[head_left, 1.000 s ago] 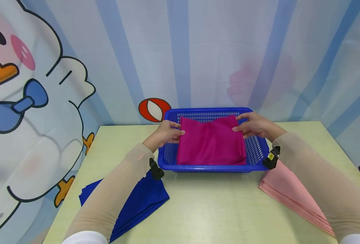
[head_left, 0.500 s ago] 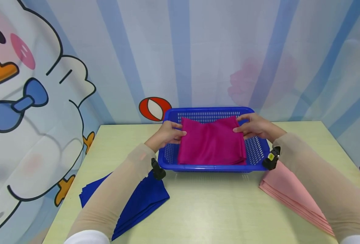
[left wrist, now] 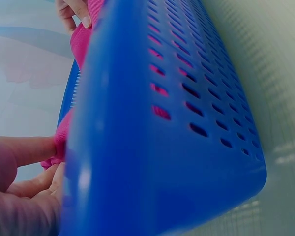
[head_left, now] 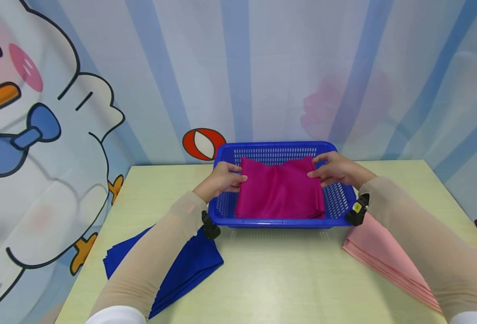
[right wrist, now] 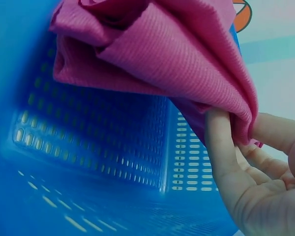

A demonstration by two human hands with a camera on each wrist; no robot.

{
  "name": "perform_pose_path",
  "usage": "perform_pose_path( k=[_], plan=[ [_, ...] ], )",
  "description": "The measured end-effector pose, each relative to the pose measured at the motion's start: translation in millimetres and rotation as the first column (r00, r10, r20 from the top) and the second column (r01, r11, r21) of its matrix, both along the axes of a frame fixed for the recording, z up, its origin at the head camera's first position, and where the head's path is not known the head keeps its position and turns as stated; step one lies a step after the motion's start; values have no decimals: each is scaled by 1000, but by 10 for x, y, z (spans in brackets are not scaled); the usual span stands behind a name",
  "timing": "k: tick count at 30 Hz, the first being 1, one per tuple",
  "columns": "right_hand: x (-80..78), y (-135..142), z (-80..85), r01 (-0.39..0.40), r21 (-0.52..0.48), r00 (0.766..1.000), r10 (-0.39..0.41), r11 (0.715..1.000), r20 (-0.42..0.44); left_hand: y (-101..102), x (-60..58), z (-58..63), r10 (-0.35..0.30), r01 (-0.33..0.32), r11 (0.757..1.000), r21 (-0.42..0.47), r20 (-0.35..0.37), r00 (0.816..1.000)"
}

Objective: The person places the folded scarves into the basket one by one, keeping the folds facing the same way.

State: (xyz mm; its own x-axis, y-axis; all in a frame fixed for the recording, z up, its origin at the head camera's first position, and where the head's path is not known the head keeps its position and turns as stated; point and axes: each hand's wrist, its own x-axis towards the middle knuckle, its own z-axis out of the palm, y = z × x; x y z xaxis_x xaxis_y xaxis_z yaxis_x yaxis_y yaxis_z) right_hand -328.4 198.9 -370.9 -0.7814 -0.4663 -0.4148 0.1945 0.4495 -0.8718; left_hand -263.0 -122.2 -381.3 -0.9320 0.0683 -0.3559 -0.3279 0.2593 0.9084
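Note:
A folded magenta cloth (head_left: 279, 191) lies within the blue plastic basket (head_left: 278, 222), its upper edge sagging in the middle. The left hand (head_left: 221, 179) pinches the cloth's left edge between thumb and fingers. At the opposite edge, the right hand (head_left: 335, 170) pinches the upper right corner. In the right wrist view, the cloth (right wrist: 177, 59) hangs in folds from the thumb and fingers, above the slotted basket floor. The basket's outer wall (left wrist: 137, 147) fills much of the left wrist view and hides part of the cloth.
On the table (head_left: 278, 274), a folded dark blue cloth (head_left: 193, 265) lies at front left, partly under the left forearm. A folded pink cloth (head_left: 388, 261) lies at the right, partly hidden by the right forearm. Behind the basket hangs a printed curtain (head_left: 278, 72).
The upper edge of the magenta cloth sits very slightly lower in the basket. Both hands keep their hold and barely move; the view shifts a little.

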Motion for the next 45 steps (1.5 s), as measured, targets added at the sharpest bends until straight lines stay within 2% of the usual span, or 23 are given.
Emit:
perform_pose_path(
  k=[9,18,30,40,45],
  plan=[
    [21,-41,4,-8,16,1000,8,1000,-7,19,-10,-48,-11,10,1000,-25,-8,1000],
    [15,-62,-24,-20,44,1000,21,999,-21,57,12,-33,-4,4,999,-39,-1,1000],
    [8,-86,-35,-24,50,1000,23,998,11,85,11,-66,-21,17,995,-98,-38,999],
    [13,-106,-41,-48,100,999,50,994,-17,97,3,-110,-35,26,991,-132,-62,997],
    [8,-100,-58,-54,102,998,56,993,-25,113,-2,-124,-20,11,990,-141,-64,998]
  ],
)
